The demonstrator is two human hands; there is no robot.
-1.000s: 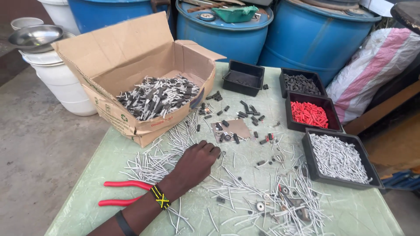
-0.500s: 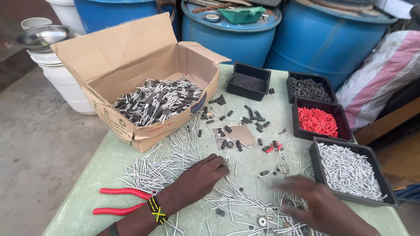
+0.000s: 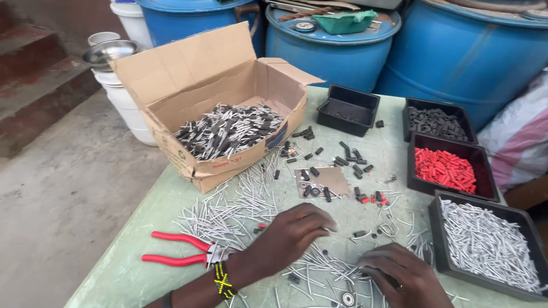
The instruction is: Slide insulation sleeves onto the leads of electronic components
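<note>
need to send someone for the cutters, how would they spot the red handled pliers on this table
Start at the open cardboard box on the green table, then drop to the near left edge. The pliers lie flat there, just left of the left hand, the only tool with long red handles among grey pins.

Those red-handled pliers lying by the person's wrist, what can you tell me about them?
The red-handled pliers lie flat on the pale green tabletop, near its front left edge. Two slim curved handles in what looks like red plastic spread apart towards the left; the short metal head points right, resting among scattered silvery wire pieces. No hand holds them: the left hand, with a yellow-and-black wristband, is pressed on the wires just to the right of the head.
</note>
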